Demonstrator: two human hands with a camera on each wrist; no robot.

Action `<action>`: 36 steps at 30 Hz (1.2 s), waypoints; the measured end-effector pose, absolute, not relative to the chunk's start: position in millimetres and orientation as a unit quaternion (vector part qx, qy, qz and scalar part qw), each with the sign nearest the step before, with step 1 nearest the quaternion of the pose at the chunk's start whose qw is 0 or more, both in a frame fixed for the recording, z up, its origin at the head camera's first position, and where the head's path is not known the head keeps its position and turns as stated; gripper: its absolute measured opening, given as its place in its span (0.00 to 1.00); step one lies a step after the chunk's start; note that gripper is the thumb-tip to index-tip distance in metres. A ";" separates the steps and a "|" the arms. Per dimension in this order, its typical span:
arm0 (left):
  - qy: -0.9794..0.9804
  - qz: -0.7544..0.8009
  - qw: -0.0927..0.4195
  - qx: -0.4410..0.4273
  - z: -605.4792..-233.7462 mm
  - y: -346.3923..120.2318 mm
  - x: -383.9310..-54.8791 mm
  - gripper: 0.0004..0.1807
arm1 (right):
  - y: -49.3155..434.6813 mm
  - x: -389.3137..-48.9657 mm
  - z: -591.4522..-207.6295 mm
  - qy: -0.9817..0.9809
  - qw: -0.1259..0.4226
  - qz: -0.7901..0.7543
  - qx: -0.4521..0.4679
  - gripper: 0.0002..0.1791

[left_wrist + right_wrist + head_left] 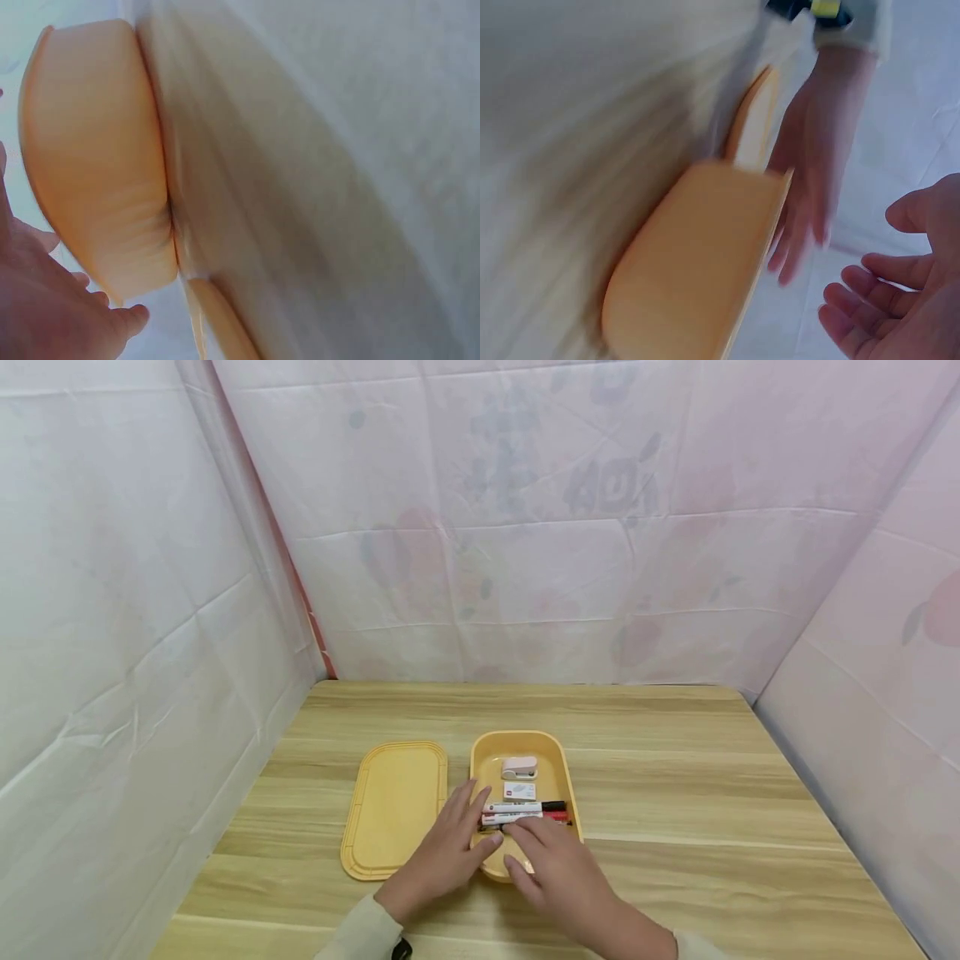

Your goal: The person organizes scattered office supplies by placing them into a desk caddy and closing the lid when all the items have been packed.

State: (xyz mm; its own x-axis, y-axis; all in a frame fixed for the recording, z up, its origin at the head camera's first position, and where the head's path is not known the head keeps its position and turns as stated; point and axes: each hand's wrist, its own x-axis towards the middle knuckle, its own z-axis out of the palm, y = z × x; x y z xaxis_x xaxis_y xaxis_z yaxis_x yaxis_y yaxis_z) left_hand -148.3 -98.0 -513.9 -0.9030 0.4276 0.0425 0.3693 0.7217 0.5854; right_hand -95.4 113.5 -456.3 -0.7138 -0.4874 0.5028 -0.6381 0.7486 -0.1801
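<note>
A yellow box (556, 752) without its lid stands on the table. Inside it, a small white-and-pink stapler (519, 767) lies farthest back, with a white eraser (519, 791) in front. Closer to me, a black-capped marker (512, 807) and a red-capped marker (512, 818) lie crosswise. My left hand (444, 843) reaches over the box's left rim, fingers extended beside the markers' left ends. Over the near right part of the box is my right hand (558, 872), its fingertips close to the markers. In the right wrist view, the right hand's fingers (881, 292) are loosely bent and hold nothing.
Flat on the table left of the box lies a yellow lid (397, 810). The wood-patterned table (675, 802) extends to both sides. Pale printed curtains (510, 568) hang along its back and sides.
</note>
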 end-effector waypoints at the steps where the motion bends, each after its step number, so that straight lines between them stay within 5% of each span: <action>1: 0.926 0.309 0.041 0.213 -513.1 -100.6 -149.5 0.43 | 110.2 -91.6 -456.6 -0.910 0.209 0.185 0.306 0.21; 7: 0.919 0.359 0.017 0.160 -503.4 -122.3 -155.9 0.42 | 94.1 -73.6 -458.8 -0.906 0.098 0.308 0.272 0.22; 17: 0.919 0.391 0.014 0.041 -489.3 -172.5 -169.7 0.43 | 65.2 -66.2 -480.5 -0.778 -0.184 0.577 0.166 0.37; 36: 0.903 0.428 0.021 -0.032 -500.5 -242.5 -205.1 0.34 | -1.7 -92.5 -509.3 -0.647 -0.195 0.736 -0.043 0.44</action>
